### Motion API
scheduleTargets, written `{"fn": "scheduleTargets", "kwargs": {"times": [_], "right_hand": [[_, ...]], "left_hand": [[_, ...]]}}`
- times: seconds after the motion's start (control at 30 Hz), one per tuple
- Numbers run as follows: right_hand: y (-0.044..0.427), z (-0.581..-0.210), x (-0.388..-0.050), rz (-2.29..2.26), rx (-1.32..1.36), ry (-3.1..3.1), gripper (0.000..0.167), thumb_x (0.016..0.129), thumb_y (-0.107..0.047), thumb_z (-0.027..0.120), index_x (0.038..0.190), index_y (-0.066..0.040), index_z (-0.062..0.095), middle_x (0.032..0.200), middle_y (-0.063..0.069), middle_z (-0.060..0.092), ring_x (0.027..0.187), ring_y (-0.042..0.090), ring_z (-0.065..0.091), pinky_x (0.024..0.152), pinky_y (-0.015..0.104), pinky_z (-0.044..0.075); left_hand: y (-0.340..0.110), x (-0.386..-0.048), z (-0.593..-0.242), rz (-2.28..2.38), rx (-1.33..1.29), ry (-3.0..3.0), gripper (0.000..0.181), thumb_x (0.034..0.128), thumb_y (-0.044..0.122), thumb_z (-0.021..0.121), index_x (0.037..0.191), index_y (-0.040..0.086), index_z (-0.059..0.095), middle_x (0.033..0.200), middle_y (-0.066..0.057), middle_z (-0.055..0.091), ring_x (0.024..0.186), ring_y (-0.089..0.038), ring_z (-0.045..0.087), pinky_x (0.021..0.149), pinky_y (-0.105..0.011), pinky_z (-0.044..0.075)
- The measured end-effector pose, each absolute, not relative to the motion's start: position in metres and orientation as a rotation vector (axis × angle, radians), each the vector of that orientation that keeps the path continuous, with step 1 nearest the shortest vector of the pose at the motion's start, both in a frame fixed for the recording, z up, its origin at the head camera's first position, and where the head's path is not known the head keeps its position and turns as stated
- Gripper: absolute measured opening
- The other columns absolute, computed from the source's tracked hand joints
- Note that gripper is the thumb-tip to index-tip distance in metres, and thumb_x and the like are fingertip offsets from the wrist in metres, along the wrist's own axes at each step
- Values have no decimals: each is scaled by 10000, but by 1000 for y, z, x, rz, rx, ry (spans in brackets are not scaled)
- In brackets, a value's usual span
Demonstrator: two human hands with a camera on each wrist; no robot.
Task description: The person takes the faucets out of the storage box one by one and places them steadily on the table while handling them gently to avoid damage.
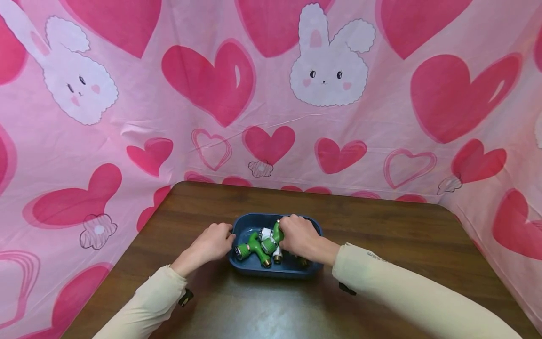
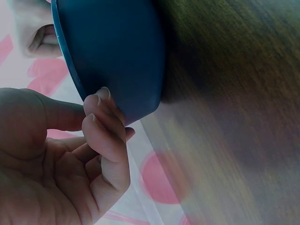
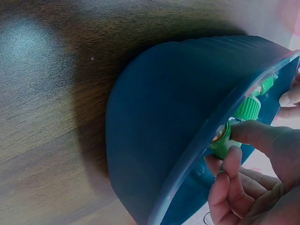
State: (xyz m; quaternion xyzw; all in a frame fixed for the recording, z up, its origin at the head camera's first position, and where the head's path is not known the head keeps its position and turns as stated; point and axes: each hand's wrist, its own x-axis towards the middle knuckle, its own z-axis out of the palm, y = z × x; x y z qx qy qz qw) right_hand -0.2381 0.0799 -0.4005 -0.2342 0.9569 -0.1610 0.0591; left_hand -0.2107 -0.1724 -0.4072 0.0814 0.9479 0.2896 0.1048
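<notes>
A blue plastic basin stands on the table with several Y-shaped tap fittings in it, green or white with brass ends. My left hand grips the basin's left rim; in the left wrist view the thumb lies at the rim and curled fingers press the outer wall. Reaching into the basin's right part, my right hand pinches a green tap fitting between thumb and fingers. One green fitting lies at the left inside, and a white one sits partly under others. My right hand hides some pieces.
The brown wooden table runs out on all sides of the basin. A pink cloth with hearts and rabbits hangs behind the table and along both sides.
</notes>
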Motion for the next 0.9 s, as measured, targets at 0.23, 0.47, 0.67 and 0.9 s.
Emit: {"fn": "scheduleTargets", "kwargs": {"times": [0.23,0.47,0.67,0.9], "right_hand": [[80,-399,-238,-456,-725,2924,257,821,-218,930,983,-86,782,748,-41,629,633,136,574,601,274,528],[82,-397,-240,-457,-742,2934,255,824,-228,930,990,-93,792,761,-44,634,629,127,577,593,263,528],[83,-391,-241,-472,-737,2938,225,824,-256,928,923,-107,790,703,-52,604,619,137,576,552,279,518],[87,-388,-241,-516,-731,2916,222,833,-258,923,934,-100,806,685,-59,609,616,138,581,555,279,523]], "left_hand": [[-173,-210,-407,865,233,2787,410,1051,112,641,1400,-97,587,713,-86,575,539,-204,559,513,-299,452],[-173,-211,-407,881,252,2784,350,1050,101,640,1345,-88,629,699,-86,572,539,-203,560,514,-297,456],[-172,-211,-407,893,253,2781,350,1054,93,632,1347,-99,628,679,-94,569,507,-204,562,495,-294,460],[-172,-209,-408,930,248,2772,235,1048,77,637,1223,-70,690,659,-92,573,495,-210,580,494,-295,486]]}}
